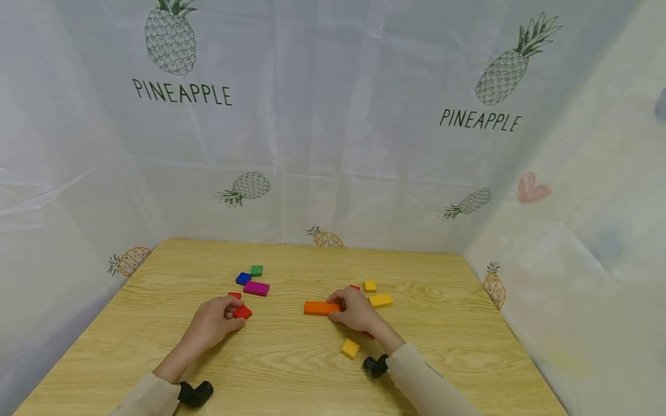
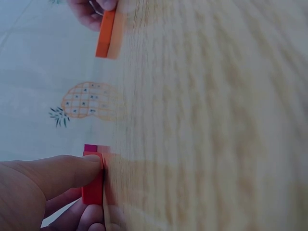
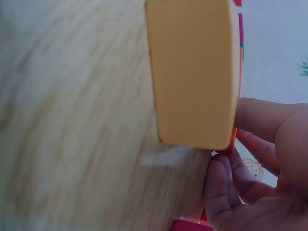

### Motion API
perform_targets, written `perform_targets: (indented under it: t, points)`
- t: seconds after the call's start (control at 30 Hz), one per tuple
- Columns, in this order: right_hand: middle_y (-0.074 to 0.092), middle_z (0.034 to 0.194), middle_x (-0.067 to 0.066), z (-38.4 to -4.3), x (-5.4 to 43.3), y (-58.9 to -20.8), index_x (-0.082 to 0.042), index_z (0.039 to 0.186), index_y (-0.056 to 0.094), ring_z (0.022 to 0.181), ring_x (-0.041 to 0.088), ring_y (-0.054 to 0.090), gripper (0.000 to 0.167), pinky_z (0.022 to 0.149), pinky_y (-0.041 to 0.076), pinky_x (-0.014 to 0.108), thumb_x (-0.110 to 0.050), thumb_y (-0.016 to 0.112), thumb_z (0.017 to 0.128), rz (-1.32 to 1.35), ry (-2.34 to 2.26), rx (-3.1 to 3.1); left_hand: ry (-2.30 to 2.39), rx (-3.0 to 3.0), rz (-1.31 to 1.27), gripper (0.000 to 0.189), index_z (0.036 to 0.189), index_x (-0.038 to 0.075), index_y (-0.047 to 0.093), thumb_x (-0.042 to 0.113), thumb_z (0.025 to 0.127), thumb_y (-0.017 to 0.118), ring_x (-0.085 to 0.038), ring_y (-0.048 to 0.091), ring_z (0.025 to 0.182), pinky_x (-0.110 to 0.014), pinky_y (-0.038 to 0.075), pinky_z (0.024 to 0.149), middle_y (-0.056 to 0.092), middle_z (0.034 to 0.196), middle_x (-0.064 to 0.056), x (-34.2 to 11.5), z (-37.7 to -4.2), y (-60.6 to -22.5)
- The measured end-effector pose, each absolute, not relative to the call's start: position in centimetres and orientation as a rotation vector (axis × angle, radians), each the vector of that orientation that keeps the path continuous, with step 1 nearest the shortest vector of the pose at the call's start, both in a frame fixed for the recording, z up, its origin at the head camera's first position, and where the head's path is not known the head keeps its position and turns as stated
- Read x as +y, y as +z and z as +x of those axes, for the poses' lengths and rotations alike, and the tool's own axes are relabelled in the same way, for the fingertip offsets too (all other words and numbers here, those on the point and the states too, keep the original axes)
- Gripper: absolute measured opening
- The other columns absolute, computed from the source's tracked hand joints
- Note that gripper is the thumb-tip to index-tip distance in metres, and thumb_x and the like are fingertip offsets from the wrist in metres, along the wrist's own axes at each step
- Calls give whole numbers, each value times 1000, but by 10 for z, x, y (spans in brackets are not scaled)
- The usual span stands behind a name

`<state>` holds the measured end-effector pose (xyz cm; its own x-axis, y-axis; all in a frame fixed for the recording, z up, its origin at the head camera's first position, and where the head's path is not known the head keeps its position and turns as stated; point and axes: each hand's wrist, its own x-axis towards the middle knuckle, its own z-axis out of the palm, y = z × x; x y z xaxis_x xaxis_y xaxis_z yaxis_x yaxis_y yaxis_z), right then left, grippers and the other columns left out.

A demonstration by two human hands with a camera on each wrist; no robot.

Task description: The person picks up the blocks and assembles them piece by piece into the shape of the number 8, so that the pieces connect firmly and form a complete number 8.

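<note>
At the left of the table, my left hand [image 1: 210, 322] pinches a small red block [image 1: 242, 312] between thumb and fingers. The left wrist view shows the thumb on that red block [image 2: 94, 180], which is close to the tabletop. Another red block [image 1: 235, 295] lies just beyond these fingers, partly covered. My right hand [image 1: 358, 310] grips the right end of a long orange block [image 1: 318, 308] near the middle of the table. Its left part sticks out from the fingers. Close to the right wrist camera, a yellow block [image 3: 195, 72] hides part of the orange one.
Beyond the left hand lie magenta [image 1: 256, 288], blue [image 1: 243, 278] and green [image 1: 256, 270] blocks. Around the right hand are a small yellow block [image 1: 370, 286], a longer yellow block [image 1: 380, 300] and partly hidden red pieces. Pineapple-print curtains [image 1: 322, 144] enclose the wooden table [image 1: 281, 370].
</note>
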<state>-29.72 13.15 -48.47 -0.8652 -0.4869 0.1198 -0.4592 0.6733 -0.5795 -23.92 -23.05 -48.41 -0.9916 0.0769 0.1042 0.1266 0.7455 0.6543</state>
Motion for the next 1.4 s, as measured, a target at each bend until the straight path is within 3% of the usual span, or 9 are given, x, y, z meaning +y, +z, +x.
perform_targets:
  t: [0.57, 1.4]
  points:
    - [72, 114, 6, -307, 134, -485, -12, 118, 73, 87, 13, 58, 24, 81, 51, 32, -15, 80, 96, -790, -974, 2715, -1068, -2882, -212, 37, 119, 1, 75, 17, 88, 88, -17, 67, 91, -39, 57, 82, 75, 111, -7, -234, -241, -482]
    - [70, 115, 6, -307, 137, -489, -14, 117, 71, 90, 15, 58, 23, 84, 51, 36, -18, 80, 97, -790, -998, 2696, -1035, -2857, -332, 39, 122, 4, 76, 14, 86, 89, -14, 65, 89, -33, 56, 77, 74, 109, -5, -229, -244, -484]
